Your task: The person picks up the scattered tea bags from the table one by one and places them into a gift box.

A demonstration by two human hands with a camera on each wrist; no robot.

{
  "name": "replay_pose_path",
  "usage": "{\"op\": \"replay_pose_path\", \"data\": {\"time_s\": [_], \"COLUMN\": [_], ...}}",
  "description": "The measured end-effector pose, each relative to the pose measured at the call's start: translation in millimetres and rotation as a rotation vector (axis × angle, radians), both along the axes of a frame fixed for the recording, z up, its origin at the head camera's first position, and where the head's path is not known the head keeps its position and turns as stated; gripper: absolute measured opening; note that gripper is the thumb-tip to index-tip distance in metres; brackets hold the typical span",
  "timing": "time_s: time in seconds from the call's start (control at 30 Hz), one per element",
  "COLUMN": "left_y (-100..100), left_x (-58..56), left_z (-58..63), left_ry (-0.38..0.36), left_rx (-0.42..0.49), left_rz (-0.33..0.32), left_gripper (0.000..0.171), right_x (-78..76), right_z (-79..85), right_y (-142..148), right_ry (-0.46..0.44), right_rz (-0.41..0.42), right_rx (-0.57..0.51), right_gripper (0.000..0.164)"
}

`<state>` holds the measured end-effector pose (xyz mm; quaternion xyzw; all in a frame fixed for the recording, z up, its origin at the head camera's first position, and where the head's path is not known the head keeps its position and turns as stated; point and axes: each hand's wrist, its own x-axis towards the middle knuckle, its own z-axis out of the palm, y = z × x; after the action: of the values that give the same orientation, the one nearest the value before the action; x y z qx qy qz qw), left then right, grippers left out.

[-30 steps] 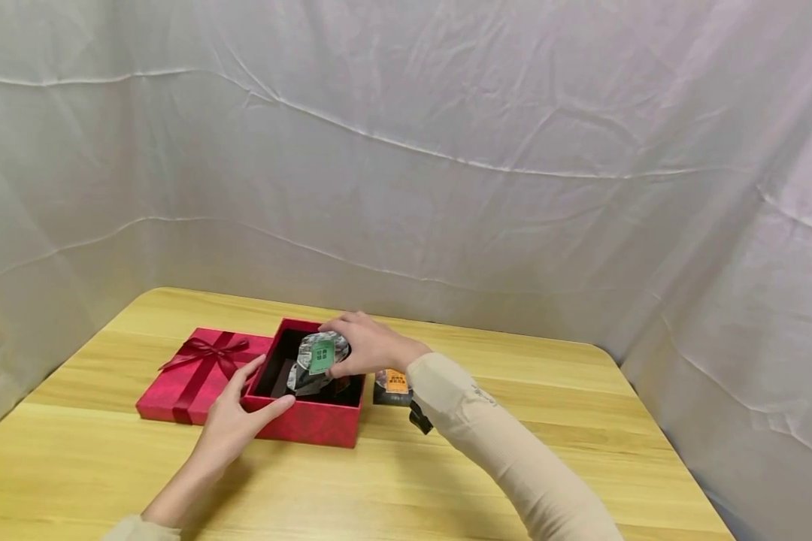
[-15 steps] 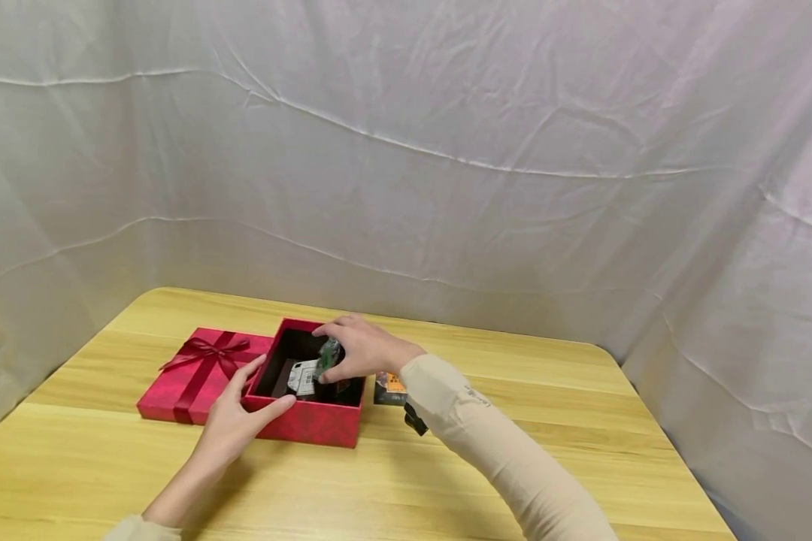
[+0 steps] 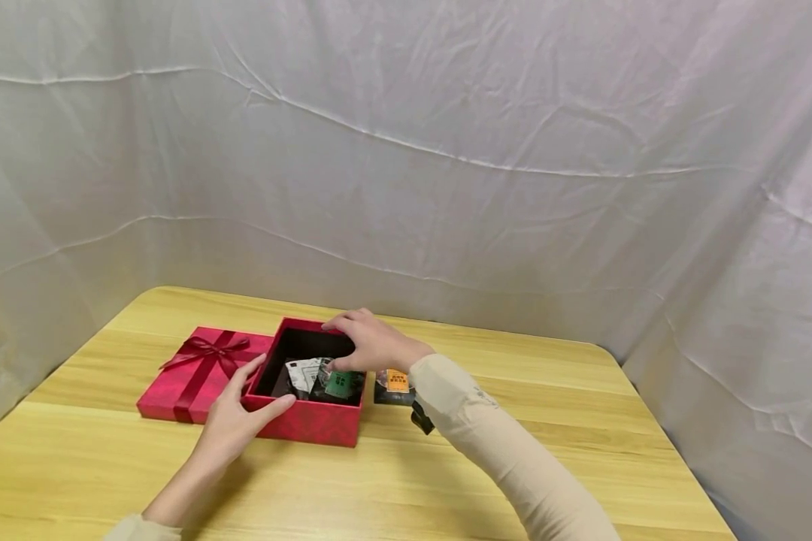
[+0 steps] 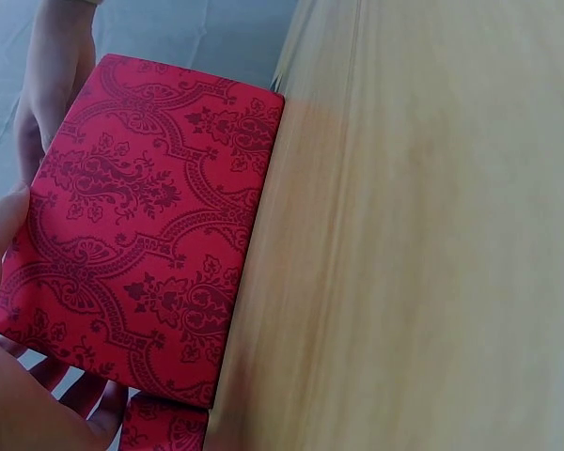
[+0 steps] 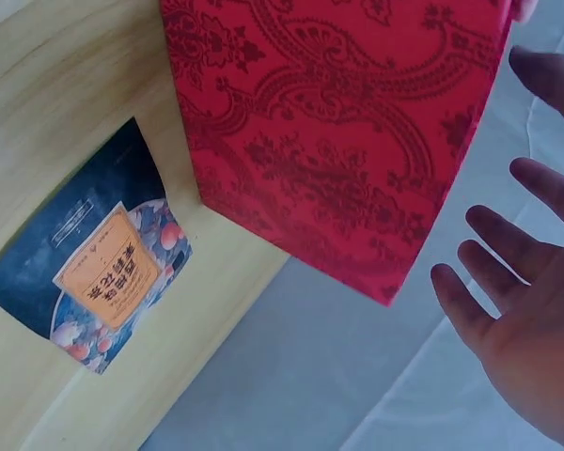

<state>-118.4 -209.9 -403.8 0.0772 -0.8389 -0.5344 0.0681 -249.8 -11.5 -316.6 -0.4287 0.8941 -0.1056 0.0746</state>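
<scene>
A red gift box (image 3: 311, 423) with a dark inside stands open on the table. My left hand (image 3: 233, 417) grips its near left corner, thumb on the front rim and fingers along the left side. Inside lie a green-labelled tea packet (image 3: 340, 385) and a white-labelled packet (image 3: 303, 373), side by side. Over the box's right side is my right hand (image 3: 379, 342). In the right wrist view that hand (image 5: 536, 310) has its fingers spread beside the patterned box wall (image 5: 329, 132), holding nothing.
The lid (image 3: 192, 383) with its dark red bow lies left of the box. An orange-labelled tea packet (image 5: 113, 268) lies on the wooden table (image 3: 514, 391) to the right. A small black object (image 3: 421, 419) shows by the right sleeve. White cloth hangs behind.
My right hand has lowered the green-labelled packet into the box and let go of it. The white-labelled packet has come into sight. My left hand has stayed at the box corner.
</scene>
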Motion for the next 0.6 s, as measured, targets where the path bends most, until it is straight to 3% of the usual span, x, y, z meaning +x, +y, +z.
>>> {"op": "replay_pose_path", "data": {"time_s": [0.6], "left_y": [-2.1], "left_x": [1.6], "left_z": [-1.5], "left_ry": [0.009], "left_rx": [0.008], "left_rz": [0.002], "left_gripper": [0.088], "right_x": [-17.4], "right_z": [-16.4], "right_y": [49.2], "right_ry": [-0.104], "right_rz": [-0.142], "right_rx": [-0.244], "right_gripper": [0.054]}}
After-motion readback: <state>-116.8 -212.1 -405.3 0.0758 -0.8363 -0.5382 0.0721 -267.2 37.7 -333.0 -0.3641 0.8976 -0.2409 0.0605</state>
